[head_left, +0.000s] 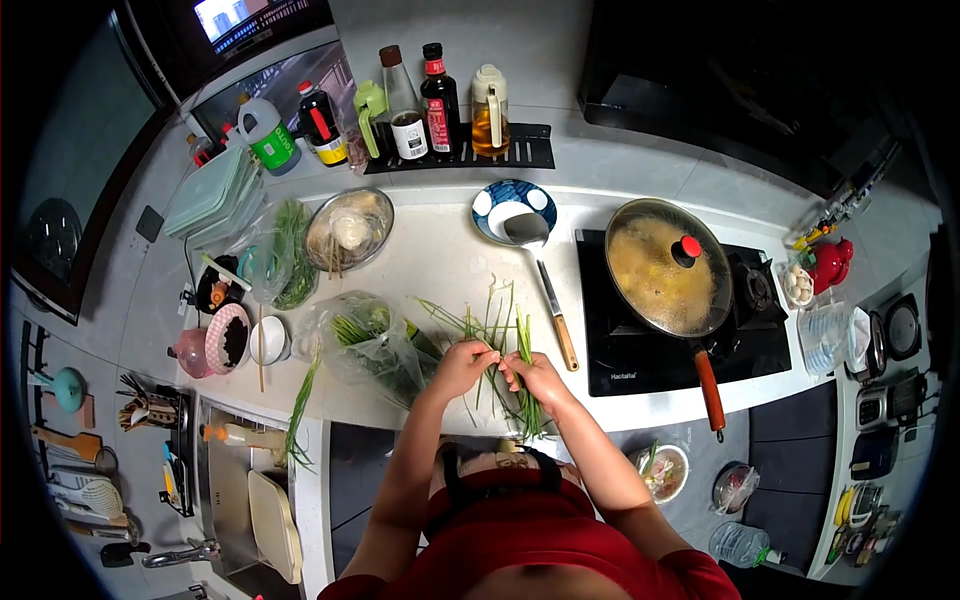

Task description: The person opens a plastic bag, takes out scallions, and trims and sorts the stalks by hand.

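My right hand [538,378] is closed around a bunch of thin green chives [525,340], which stick out above and below it. The fingertips of my left hand [467,368] are pinched together and meet those of the right at the stalks; the exact piece between them is too small to see clearly. Loose chives [490,318] lie crossed on the white counter [420,235] just beyond both hands. Left of my left hand rests a clear plastic bag [345,345] with more greens in it.
A spatula [553,315] leans on a blue patterned bowl [515,212]. To the right, a lidded pan [665,265] sits on the black stove [640,368], its handle [709,390] jutting over the front edge. A metal bowl [350,230] and sauce bottles [438,100] stand behind. The sink [235,490] is at left.
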Demonstrator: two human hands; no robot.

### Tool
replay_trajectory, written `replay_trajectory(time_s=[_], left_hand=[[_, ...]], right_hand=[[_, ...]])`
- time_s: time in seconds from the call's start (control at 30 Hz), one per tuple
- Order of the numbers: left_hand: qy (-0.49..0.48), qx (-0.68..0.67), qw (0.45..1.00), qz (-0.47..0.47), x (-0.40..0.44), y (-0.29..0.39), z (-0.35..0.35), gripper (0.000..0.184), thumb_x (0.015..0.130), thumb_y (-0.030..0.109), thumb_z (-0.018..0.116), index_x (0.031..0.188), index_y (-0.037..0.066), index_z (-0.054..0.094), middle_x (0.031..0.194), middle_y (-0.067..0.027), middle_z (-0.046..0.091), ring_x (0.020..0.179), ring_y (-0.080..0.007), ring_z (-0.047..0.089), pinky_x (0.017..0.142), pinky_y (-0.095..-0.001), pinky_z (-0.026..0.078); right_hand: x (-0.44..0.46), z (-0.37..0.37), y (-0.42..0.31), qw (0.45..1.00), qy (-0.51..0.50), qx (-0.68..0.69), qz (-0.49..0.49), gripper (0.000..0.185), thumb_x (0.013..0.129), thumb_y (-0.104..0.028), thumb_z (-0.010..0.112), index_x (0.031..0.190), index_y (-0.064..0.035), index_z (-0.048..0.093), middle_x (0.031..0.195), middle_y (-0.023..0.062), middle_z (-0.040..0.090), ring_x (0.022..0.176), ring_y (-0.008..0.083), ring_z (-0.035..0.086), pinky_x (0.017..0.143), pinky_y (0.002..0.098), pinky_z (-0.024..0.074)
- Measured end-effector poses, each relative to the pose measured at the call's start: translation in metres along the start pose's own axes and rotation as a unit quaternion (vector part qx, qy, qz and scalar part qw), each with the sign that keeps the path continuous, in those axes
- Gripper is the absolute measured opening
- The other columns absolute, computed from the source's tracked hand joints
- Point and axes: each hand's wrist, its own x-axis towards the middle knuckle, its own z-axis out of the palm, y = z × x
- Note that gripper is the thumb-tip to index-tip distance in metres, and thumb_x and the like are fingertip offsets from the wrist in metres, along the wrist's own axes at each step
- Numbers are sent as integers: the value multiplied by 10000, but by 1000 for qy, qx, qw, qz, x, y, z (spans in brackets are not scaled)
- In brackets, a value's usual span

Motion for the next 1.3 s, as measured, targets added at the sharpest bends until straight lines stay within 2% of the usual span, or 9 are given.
replay_trajectory(time_s=[0.2, 0.5, 0.8, 0.9, 1.0, 1.07, 1.13, 1.23, 1.3], left_hand=[[-114, -60, 989, -67, -4, 3, -20, 191, 826, 162, 575, 817, -27, 599, 664, 13, 536, 637, -57, 439, 582, -222, 376], [-144, -109, 980, -81, -5, -9, -28, 196, 812, 164, 592, 837, -29, 615, 694, 14, 556, 662, -52, 457, 592, -207, 383], [82, -172, 978, -85, -5, -20, -36, 254, 824, 220, 572, 815, -31, 611, 710, 27, 552, 668, -57, 455, 604, -225, 371], [162, -120, 970, -134, 0, -26, -40, 275, 827, 243, 563, 827, -27, 610, 726, -12, 579, 678, -71, 476, 613, -230, 379], [135, 138, 966, -171, -2, -25, -41, 249, 803, 240, 588, 884, 9, 635, 636, -59, 571, 584, -111, 510, 542, -241, 384], [207, 153, 965, -56, -1, -67, -19, 260, 805, 268, 580, 876, 27, 644, 629, -87, 578, 547, -126, 520, 524, -269, 396], [204, 114, 972, -17, -1, -59, -7, 264, 809, 284, 573, 870, 40, 652, 628, -101, 583, 536, -131, 526, 525, -285, 407], [76, -3, 989, -130, -4, -18, -5, 277, 822, 296, 566, 868, 40, 659, 660, -79, 603, 574, -118, 527, 558, -268, 417], [142, -134, 976, -99, 1, -18, 15, 276, 830, 280, 564, 872, 23, 654, 670, -49, 601, 573, -106, 514, 547, -253, 407]], right_hand=[[0, 3, 3, 998, -28, -59, 9, 201, 883, -145, 450, 794, -6, 565, 647, 7, 501, 567, 85, 453, 542, 215, 395], [1, 7, 7, 998, -39, -56, 12, 197, 884, -139, 451, 793, -13, 571, 647, -2, 497, 575, 78, 449, 541, 208, 389], [-2, -2, -5, 999, -21, -49, -9, 216, 886, -162, 454, 787, -4, 562, 629, -2, 496, 558, 81, 449, 541, 211, 390], [-5, -4, -10, 1000, -23, -12, 0, 207, 881, -153, 450, 810, 5, 563, 625, 6, 494, 550, 83, 442, 538, 195, 380], [-8, -6, -15, 998, -19, 49, 17, 211, 874, -171, 468, 828, 4, 576, 636, 23, 512, 543, 95, 458, 528, 201, 398], [-4, -9, -11, 996, -11, 78, 35, 214, 872, -183, 480, 835, 1, 584, 647, 28, 524, 542, 101, 470, 523, 212, 416], [0, -11, -6, 995, -10, 90, 40, 218, 866, -200, 497, 849, -5, 593, 668, 30, 541, 544, 108, 485, 523, 228, 438], [1, -9, -5, 994, -3, 92, 51, 213, 865, -199, 497, 858, -9, 592, 682, 31, 549, 556, 112, 494, 531, 233, 440], [1, -7, -5, 995, 0, 86, 57, 204, 866, -191, 494, 869, -11, 590, 695, 35, 556, 576, 122, 510, 541, 245, 443]])
